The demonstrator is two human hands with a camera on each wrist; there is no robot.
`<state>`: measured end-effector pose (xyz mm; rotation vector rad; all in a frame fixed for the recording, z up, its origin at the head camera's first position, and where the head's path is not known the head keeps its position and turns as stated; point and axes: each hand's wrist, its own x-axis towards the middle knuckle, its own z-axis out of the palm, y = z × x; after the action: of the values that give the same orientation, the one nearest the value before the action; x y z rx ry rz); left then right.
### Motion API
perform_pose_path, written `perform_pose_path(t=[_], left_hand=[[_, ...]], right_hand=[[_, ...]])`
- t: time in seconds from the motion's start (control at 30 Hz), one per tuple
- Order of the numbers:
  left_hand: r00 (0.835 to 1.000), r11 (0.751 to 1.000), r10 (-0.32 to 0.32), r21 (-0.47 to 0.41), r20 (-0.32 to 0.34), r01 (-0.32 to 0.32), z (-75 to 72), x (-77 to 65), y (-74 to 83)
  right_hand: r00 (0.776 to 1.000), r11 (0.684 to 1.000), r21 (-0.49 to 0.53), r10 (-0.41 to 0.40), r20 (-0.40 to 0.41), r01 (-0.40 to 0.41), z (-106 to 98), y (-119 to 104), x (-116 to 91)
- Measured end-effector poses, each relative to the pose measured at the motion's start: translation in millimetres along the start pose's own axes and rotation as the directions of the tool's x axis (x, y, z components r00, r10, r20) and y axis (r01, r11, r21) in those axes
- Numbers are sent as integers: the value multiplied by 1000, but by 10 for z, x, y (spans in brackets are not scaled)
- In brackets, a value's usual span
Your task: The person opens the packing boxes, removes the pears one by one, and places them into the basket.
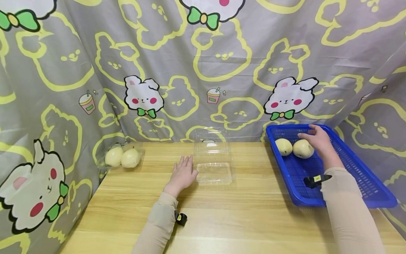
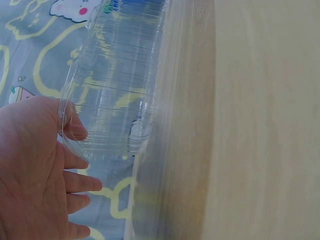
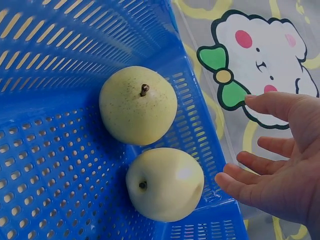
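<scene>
An open clear plastic clamshell box [image 1: 215, 172] stands near the back middle of the table, its lid raised. At its left side is my left hand [image 1: 183, 175], fingers straight and spread; the left wrist view shows the thumb at the wall of the clear box [image 2: 115, 100]. On the right, my right hand [image 1: 319, 141] hovers over a blue plastic basket [image 1: 287, 180], fingers apart and holding nothing. Two pale yellow-green pears lie in the basket's far left corner, one with its stem up [image 3: 137, 105], the other tipped sideways [image 3: 165, 185]. The right fingertips are close to the sideways pear.
Another clear box [image 1: 139, 150] with two pale pears [image 1: 122, 157] inside stands at the table's back left corner. A patterned grey curtain [image 1: 180, 60] hangs behind and on both sides. The wooden table [image 1: 228, 218] spans the front.
</scene>
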<state>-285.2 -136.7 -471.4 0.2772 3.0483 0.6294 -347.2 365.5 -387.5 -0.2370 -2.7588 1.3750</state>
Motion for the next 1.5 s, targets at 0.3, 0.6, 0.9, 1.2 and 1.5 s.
perform_pose_path(t=[0.3,0.6,0.9,1.2,1.5], left_hand=[[1000,1000,-10,2,12,10,-6,9,20],[1000,1000,-7,-8,5,7,7,21,12],[1000,1000,-2,-13,3,2,-14,3,18],[1000,1000,3,-14,6,-3,-28,-10,23],[1000,1000,2,-5,4,-2,-19,-13,24]], right_hand=[[990,1000,-12,-10,-140,9,7,-52,-7],[980,998,-40,-64,-187,58,9,-158,-49],[979,994,-27,-109,-172,106,18,-264,-106],[974,984,55,-161,-160,172,19,-395,-250],[962,969,83,-218,-163,233,40,-479,-325]])
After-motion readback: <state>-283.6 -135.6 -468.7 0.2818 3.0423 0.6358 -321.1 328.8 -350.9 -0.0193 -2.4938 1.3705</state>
